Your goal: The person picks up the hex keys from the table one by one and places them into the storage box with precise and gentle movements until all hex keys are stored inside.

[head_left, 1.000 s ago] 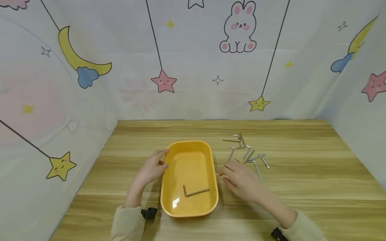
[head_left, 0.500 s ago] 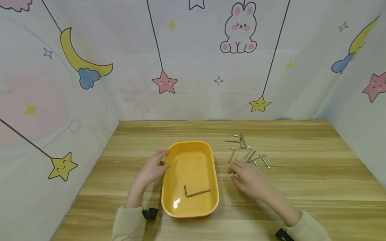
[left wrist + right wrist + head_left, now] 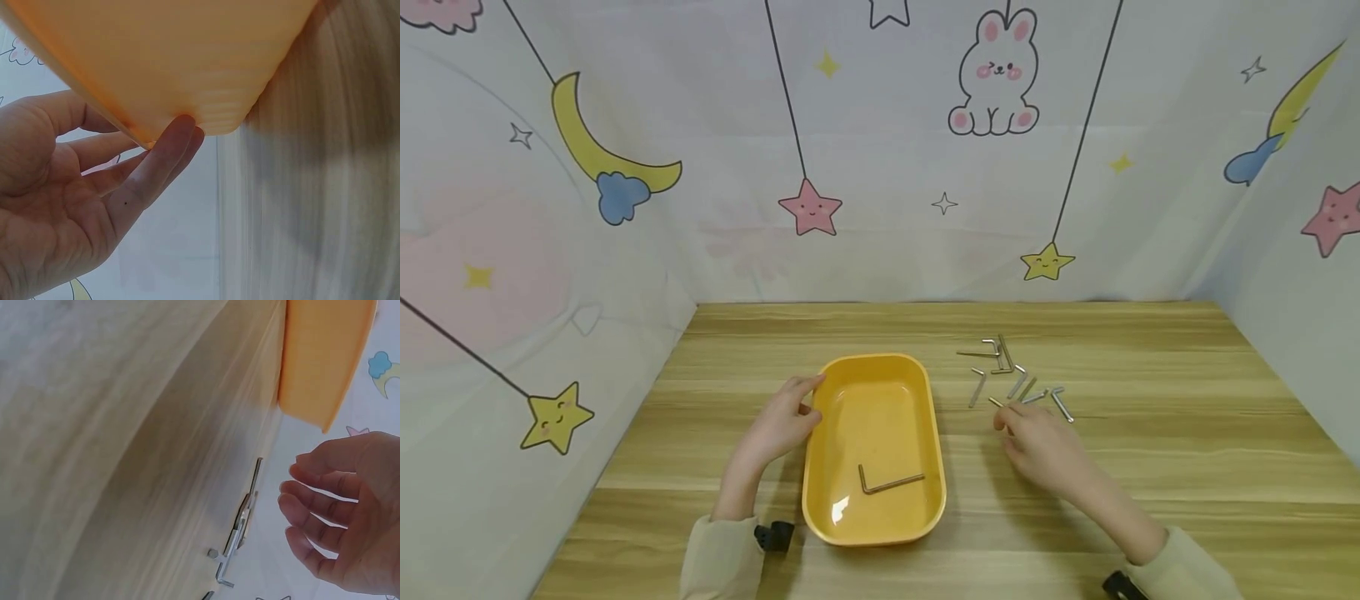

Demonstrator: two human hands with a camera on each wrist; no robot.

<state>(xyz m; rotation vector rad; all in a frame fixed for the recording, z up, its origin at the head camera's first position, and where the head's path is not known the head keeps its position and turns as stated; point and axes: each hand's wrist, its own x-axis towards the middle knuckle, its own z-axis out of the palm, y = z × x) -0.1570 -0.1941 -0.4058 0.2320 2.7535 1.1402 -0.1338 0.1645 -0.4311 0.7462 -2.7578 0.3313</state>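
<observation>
Hex keys (image 3: 1017, 383), right hand (image 3: 1037, 442) near, loosely bent

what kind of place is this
Probably a tabletop workspace screened off indoors: a patterned white backdrop stands on three sides of a wood-grain table, which bears a yellow tray and loose L-shaped metal keys.

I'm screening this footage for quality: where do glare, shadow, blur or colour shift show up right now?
Head view: a small white glare patch in the yellow tray, and a soft shadow on the wood-grain table beside the right hand. Left wrist view: the tray's wall looks soft, and more orange. Right wrist view: a broad shadow darkens the table; grain nearest the camera is blurred.
</observation>
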